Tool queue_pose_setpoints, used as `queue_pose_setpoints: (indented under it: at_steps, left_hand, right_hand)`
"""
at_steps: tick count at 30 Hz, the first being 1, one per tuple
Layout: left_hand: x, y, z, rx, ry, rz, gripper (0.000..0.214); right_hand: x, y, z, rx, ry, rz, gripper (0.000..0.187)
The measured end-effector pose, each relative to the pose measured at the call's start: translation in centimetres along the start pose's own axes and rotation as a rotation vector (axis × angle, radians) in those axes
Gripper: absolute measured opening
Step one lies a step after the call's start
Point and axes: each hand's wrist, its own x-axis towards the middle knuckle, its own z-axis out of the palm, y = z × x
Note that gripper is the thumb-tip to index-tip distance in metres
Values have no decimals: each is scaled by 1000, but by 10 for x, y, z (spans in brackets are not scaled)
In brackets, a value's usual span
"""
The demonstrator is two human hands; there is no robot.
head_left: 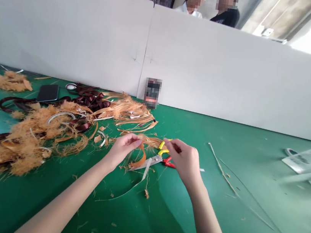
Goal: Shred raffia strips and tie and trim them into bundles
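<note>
My left hand pinches the top of a curved orange strip between finger and thumb. My right hand hangs beside it, fingertips close together, and any thin strand in them is too small to make out. Below and between my hands lie scissors with a steel blade and yellow and red handles, partly hidden by my right hand. A pale strip trails from near the blade. To the left spreads a heap of tan shredded fibre mixed with dark brown ribbon.
All this lies on a green work mat littered with fibre scraps, with a black phone at the back left. A long dry stalk and papers lie to the right. A white partition stands behind, with two people beyond it.
</note>
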Motion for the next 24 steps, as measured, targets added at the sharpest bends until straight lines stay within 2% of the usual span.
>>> queue_pose_setpoints:
  at_steps: [2, 3, 6, 8, 11, 12, 15, 16, 18, 19, 21, 23, 24]
  left_hand:
    - [-2, -4, -1, -26, -19, -24, 25]
    - [-3, -5, -2, -41, -22, -35, 25]
    - [-5, -6, -4, -84, -21, -48, 28]
    - [-5, -6, -5, -115, -23, -50, 29]
    - [-4, -10, -5, -159, 2, -76, 30]
    - [-3, -12, -5, -171, 20, -85, 30]
    - [1, -20, -6, -196, 73, -93, 31]
    - [2, -22, -6, -205, 86, -92, 31]
    - [4, -26, -7, -228, 105, -92, 30]
    - [5, -27, -8, -241, 113, -90, 30]
    - [7, -29, -9, -270, 125, -90, 31]
    - [8, -31, -10, -301, 136, -94, 33]
    - [9, -32, -11, -318, 143, -97, 33]
  right_hand:
    - [-2, 4, 5, 172, 3, 90, 41]
    - [-4, 6, 7, 339, -18, 149, 44]
    - [-8, 10, 11, 854, -80, 277, 40]
    - [-11, 13, 14, 990, -57, 264, 35]
    - [-15, 18, 19, 919, 32, 124, 39]
    - [-16, 21, 21, 800, 52, 49, 40]
    - [-16, 29, 24, 244, 126, -174, 46]
    - [-16, 31, 25, 80, 158, -231, 44]
    - [-16, 35, 26, -114, 248, -296, 25]
    - [-16, 36, 26, -140, 295, -292, 16]
    - [-16, 35, 26, -54, 353, -197, 29]
    - [-16, 32, 25, 258, 342, -9, 42]
    - [-15, 30, 24, 450, 297, 82, 46]
